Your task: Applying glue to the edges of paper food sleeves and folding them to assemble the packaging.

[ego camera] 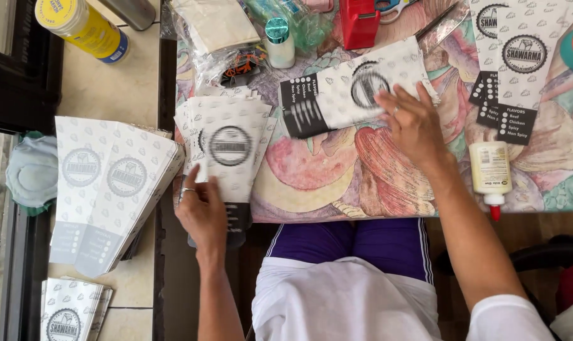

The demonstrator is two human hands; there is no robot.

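Observation:
My left hand holds the near end of a stack of white printed paper sleeves with a black band, at the table's front left edge. My right hand lies flat, fingers spread, on one paper sleeve that lies sideways in the middle of the table. The table wears a colourful patterned cloth.
A white glue bottle with a red tip lies to the right of my right arm. More paper sleeves lie at the far right. A red tape dispenser and a small bottle stand at the back. Finished sleeve stacks rest on the left counter beside a yellow can.

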